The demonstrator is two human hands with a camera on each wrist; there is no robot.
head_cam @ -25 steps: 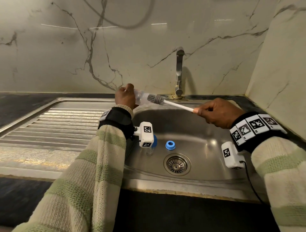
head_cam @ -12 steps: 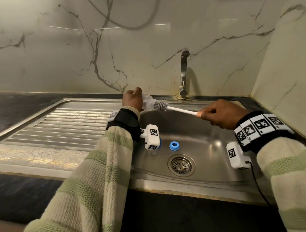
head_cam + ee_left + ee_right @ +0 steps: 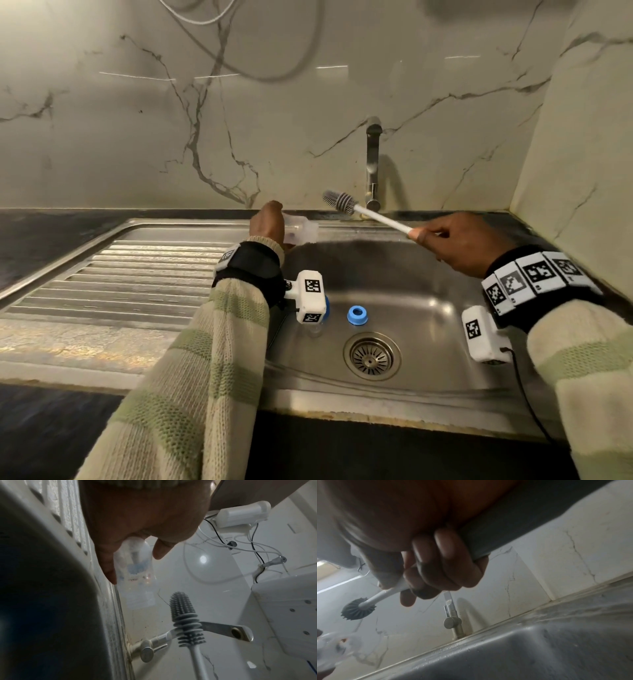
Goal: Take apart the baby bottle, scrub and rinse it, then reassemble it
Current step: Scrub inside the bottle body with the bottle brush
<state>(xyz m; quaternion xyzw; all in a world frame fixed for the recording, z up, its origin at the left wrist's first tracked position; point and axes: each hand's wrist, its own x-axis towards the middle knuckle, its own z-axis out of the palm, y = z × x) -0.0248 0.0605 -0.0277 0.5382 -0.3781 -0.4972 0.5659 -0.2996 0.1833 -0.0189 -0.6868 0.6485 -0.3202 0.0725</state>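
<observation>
My left hand (image 3: 269, 222) grips the clear bottle body (image 3: 301, 230) sideways over the back left of the sink, its open mouth facing right. In the left wrist view the fingers (image 3: 109, 566) wrap the bottle (image 3: 137, 580). My right hand (image 3: 452, 245) holds the white handle of a grey silicone bottle brush (image 3: 339, 202), whose head hangs free in the air just right of and above the bottle mouth. The brush head (image 3: 185, 619) and its handle in my fingers (image 3: 436, 574) show in both wrist views. A blue screw ring (image 3: 357, 315) lies on the sink floor.
The steel sink basin (image 3: 428, 308) has a drain (image 3: 371, 356) at its middle. A steel tap (image 3: 373, 164) stands at the back rim. A ribbed draining board (image 3: 137, 274) lies to the left. Another blue part (image 3: 327, 305) is mostly hidden behind my left wrist camera.
The brush head was inside the bottle mouth; my right hand has pulled it out and raised it up and to the right. The bottle stays in my left hand.
</observation>
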